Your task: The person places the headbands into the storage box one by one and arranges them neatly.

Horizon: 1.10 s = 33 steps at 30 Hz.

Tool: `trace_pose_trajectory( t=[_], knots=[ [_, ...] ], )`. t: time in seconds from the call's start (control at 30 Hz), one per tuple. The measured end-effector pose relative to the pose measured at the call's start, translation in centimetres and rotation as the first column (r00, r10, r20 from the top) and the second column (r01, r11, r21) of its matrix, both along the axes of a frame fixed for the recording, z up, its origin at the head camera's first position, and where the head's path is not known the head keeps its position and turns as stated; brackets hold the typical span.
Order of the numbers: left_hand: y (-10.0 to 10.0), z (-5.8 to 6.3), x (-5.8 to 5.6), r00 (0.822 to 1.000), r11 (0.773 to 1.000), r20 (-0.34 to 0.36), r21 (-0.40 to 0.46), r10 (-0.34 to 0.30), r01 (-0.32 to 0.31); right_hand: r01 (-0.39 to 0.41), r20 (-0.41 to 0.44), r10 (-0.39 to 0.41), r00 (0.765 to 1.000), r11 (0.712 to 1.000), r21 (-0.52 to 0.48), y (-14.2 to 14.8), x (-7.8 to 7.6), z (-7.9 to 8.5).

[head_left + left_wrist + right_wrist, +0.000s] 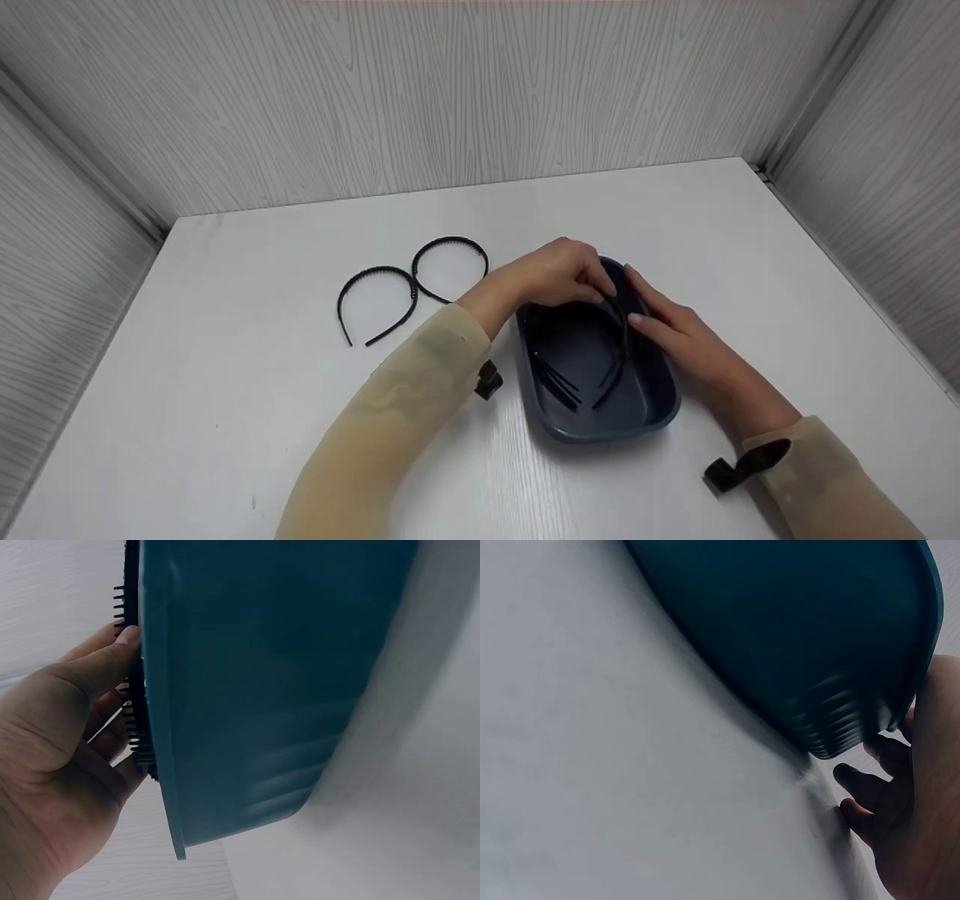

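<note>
My left hand (566, 274) reaches over the far end of a dark blue plastic basin (600, 431). Its thumb and fingers pinch a black toothed headband (623, 330), whose ends point down inside the basin. In the left wrist view the headband's comb teeth (135, 716) stick out along the basin rim. Other black headbands (555, 382) lie in the basin, partly hidden by the left hand. At the right rim, my right hand (686, 330) holds the basin, thumb over the edge and fingers outside. The right wrist view shows several fingers (862, 784) loosely bent beside the outer wall.
Two more black headbands, a nearer one (377, 270) and a farther one (452, 240), lie on the white table (225, 337) left of the basin. Wood-grain panels (450, 97) enclose the table at the back and sides. Black straps (750, 461) sit on the wrists.
</note>
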<state>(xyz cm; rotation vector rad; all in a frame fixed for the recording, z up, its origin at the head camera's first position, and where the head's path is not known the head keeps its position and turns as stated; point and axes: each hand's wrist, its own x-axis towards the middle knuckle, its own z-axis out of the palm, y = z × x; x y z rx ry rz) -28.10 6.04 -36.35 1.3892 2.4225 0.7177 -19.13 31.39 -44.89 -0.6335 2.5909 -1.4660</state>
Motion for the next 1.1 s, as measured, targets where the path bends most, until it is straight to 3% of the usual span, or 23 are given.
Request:
trace_pose_trajectory(
  t=[0.43, 0.7, 1.1],
  knots=[
    [0.6, -1.4, -0.3, 1.000, 1.000, 0.007, 0.003, -0.014, 0.014, 0.000, 0.012, 0.000, 1.000, 1.000, -0.009, -0.1, 0.0, -0.1],
    [1.1, -1.9, -0.2, 0.999, 0.999, -0.029, -0.023, -0.032, 0.032, -0.004, 0.027, 0.004, 1.000, 1.000, -0.028, -0.1, 0.1, 0.0],
    [1.4, -2.4, -0.2, 0.998, 0.998, -0.006, -0.017, -0.059, 0.059, 0.011, 0.000, -0.011, 1.000, 1.000, 0.029, 0.0, 0.0, 0.0]
  ],
)
